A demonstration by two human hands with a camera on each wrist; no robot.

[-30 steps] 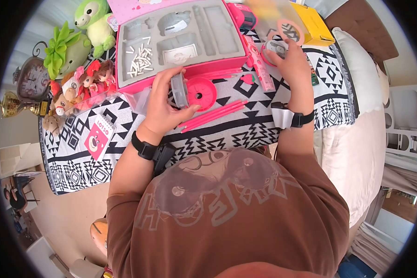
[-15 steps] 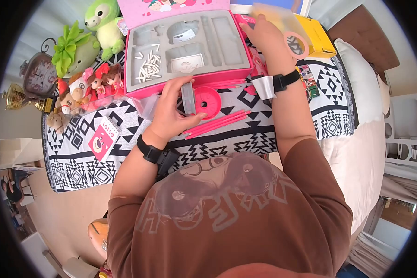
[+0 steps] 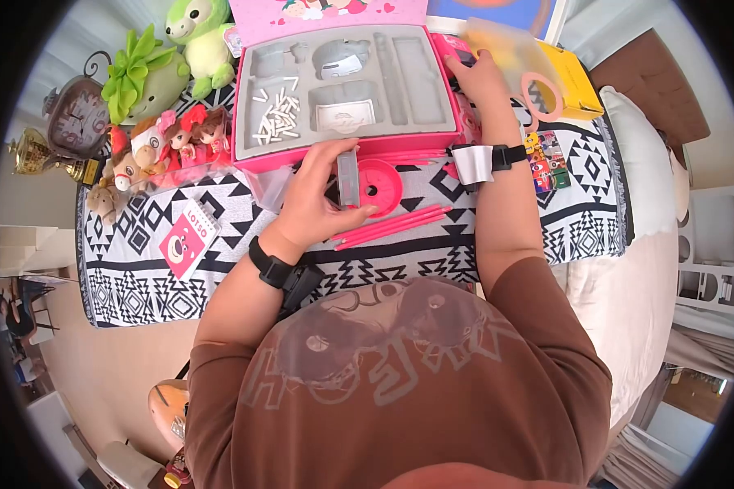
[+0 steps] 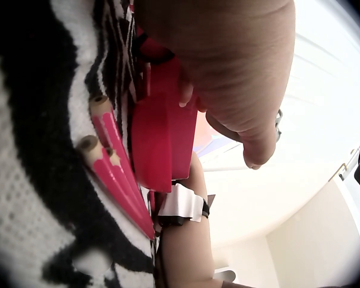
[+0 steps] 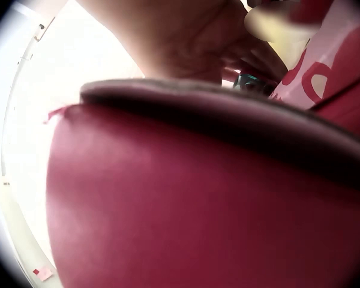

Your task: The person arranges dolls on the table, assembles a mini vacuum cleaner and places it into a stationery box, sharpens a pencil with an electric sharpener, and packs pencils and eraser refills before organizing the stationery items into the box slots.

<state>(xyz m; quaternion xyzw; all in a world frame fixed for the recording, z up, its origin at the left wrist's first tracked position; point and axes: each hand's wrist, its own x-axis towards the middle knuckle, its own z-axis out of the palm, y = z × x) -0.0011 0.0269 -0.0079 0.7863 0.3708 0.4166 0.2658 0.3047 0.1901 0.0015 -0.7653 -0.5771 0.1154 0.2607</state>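
Note:
A round, shallow grey cup [image 3: 348, 179] is gripped on edge by my left hand [image 3: 308, 200], thumb low and fingers over the top. Just right of it lies a pink round part [image 3: 381, 186] with a hole in its middle. Beyond the box's right side, my right hand [image 3: 483, 81] has its fingers around a pink and dark case [image 3: 455, 50], largely covered by the hand. A pink surface [image 5: 198, 204] fills much of the right wrist view, with the hand behind it. Pink pencils [image 3: 395, 224] lie in front of the round part.
An open pink box [image 3: 347, 145] with a grey moulded insert holds several white sticks [image 3: 279, 116]. Plush toys [image 3: 200, 45], dolls [image 3: 212, 134] and a clock [image 3: 77, 122] stand left. A Lotso notepad [image 3: 189, 240] lies in front. A yellow box [image 3: 581, 85] stands right.
My right hand has left a round pink and grey item and reached farther back to the pink and dark case. My left hand keeps holding the grey cup, turned more edge-on.

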